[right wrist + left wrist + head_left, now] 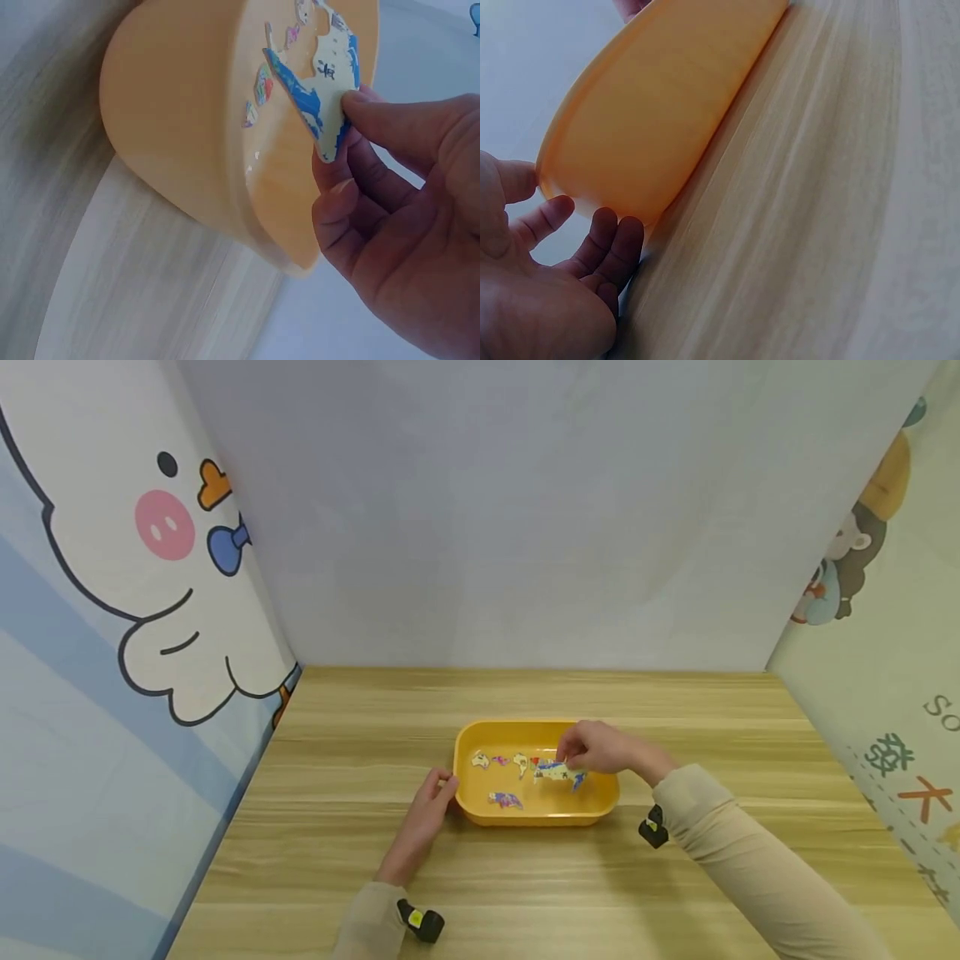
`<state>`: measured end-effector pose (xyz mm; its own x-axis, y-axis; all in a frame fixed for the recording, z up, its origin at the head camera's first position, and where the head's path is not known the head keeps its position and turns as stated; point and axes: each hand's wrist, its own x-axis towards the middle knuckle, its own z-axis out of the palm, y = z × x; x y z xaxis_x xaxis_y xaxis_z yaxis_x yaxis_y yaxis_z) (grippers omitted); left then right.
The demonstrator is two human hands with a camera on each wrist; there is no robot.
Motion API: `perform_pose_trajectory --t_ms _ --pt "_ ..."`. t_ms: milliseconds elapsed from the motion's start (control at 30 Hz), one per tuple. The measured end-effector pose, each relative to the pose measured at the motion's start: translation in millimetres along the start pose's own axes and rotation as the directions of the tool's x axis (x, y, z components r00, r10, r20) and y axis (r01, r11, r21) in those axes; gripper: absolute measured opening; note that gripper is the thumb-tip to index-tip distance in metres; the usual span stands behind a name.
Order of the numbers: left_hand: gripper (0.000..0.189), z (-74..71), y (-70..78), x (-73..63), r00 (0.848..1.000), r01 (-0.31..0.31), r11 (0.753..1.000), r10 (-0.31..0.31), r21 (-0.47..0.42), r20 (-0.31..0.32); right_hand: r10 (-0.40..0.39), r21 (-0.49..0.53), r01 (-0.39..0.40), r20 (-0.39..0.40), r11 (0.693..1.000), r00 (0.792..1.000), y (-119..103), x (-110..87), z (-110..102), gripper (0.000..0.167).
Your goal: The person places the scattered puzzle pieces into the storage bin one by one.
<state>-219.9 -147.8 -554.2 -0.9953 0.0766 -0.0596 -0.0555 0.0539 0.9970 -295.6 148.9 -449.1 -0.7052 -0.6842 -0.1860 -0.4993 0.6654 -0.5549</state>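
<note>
A shallow yellow tray (537, 816) rests on the wooden tabletop. My right hand (600, 748) is over its right part, pinching a flat, irregular puzzle piece (334, 79) between thumb and fingertips. The piece is cream with blue along its edges and a dark printed character. In the right wrist view it is tilted above the tray floor. My left hand (547, 277) is at the tray's left end, its loosely bent fingers touching the rim and outer wall. Several small printed pieces lie in the tray, among them a purple one (506, 800) and a white one (480, 760).
Wood-grained table (360, 718) surrounds the tray. A plain pale backdrop (510, 527) rises at the far edge. Cartoon-printed panels stand at the left (90, 710) and right (862, 693). A small black camera (422, 922) is strapped to the left wrist, another (654, 827) to the right.
</note>
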Motion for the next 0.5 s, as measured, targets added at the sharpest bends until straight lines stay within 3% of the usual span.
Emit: perform_pose_trajectory --t_ms 200,367,500 --pt "0.023 -0.5 5.3 -1.5 1.0 0.013 1.0 -0.013 -0.012 0.011 0.063 -0.019 -0.063 0.03 0.998 0.998 -0.9 3.7 8.2 0.012" --pt "0.022 -0.4 13.7 -4.8 0.999 0.021 1.0 -0.021 -0.015 0.026 0.054 -0.054 -0.052 0.041 0.997 0.998 -2.8 6.8 15.4 0.011" --pt "0.022 -0.3 11.4 -3.8 1.0 0.021 1.0 -0.021 -0.012 0.017 0.047 -0.081 -0.044 0.04 0.996 0.998 -4.4 8.6 19.7 0.011"
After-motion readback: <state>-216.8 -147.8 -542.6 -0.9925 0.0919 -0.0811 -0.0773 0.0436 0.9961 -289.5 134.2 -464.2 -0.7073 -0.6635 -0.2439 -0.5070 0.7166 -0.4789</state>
